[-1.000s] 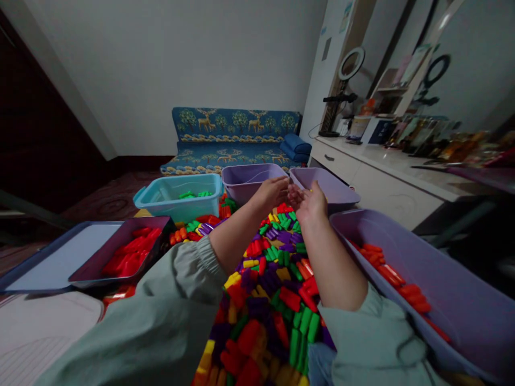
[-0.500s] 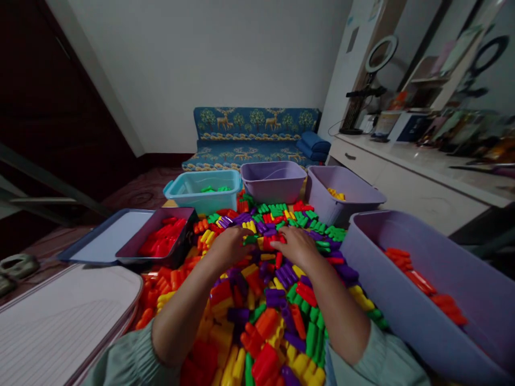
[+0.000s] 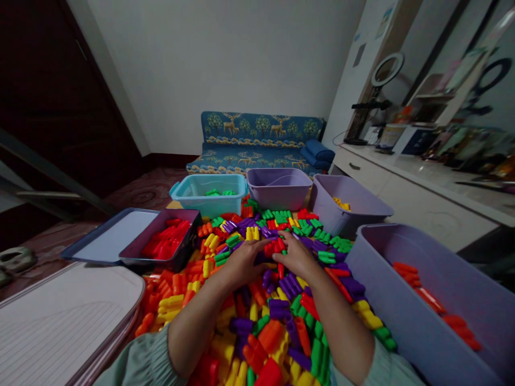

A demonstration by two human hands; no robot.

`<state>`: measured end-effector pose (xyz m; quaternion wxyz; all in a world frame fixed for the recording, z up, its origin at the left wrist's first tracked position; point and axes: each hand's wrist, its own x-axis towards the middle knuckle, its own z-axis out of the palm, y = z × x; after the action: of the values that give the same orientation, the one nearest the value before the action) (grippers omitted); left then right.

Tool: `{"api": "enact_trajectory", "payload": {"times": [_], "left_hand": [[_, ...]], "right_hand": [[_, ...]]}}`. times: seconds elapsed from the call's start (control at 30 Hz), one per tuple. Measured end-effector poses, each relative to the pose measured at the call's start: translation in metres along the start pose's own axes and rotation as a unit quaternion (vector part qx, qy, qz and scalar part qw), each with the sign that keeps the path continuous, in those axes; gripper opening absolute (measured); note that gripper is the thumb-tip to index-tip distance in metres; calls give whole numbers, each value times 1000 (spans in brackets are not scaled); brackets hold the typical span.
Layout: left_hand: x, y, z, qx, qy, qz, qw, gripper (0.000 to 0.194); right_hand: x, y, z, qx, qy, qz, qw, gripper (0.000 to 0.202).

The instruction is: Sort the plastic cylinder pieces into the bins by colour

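Plastic pieces in red, orange, yellow, green and purple lie in a wide heap [image 3: 289, 287]. Over its middle, my left hand [image 3: 248, 261] reaches in from the left with its fingers bent toward a red piece [image 3: 274, 246]. From the right, my right hand [image 3: 295, 253] has its fingers round the same red piece, thumb below and index finger above. The piece sits between both hands. Whether my left fingers touch it is hard to tell.
Behind the heap stand a turquoise bin [image 3: 209, 205] with green pieces and two purple bins [image 3: 279, 198], [image 3: 341, 214]. A large purple bin [image 3: 418, 300] holds orange pieces at right. At left are a dark box [image 3: 151, 261] of red pieces and a white board [image 3: 72, 316].
The green piece by my left fingers is gone from there, and that hand has shifted toward my right hand. The camera view has shifted slightly, moving the scene down and to the right.
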<state>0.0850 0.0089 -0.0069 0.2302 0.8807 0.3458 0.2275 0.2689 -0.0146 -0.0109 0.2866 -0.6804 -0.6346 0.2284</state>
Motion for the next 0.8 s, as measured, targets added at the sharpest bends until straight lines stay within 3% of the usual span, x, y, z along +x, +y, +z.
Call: {"api": "enact_trajectory", "payload": {"times": [0.23, 0.37, 0.47, 0.63, 0.8], "left_hand": [[-1, 1, 0, 1, 23, -29, 999, 59], [0, -1, -3, -4, 71, -55, 996, 59], [1, -2, -5, -64, 122, -81, 987, 49], [4, 0, -10, -171, 151, -94, 969, 38], [2, 4, -14, -145, 135, -97, 975, 42]], "right_hand": [[1, 1, 5, 163, -17, -36, 986, 61], [-1, -11, 2, 260, -20, -38, 965, 53], [-2, -21, -1, 324, -39, -40, 944, 47], [-7, -30, -2, 351, -55, -42, 934, 49], [-15, -34, -3, 355, -74, -41, 931, 63]]}}
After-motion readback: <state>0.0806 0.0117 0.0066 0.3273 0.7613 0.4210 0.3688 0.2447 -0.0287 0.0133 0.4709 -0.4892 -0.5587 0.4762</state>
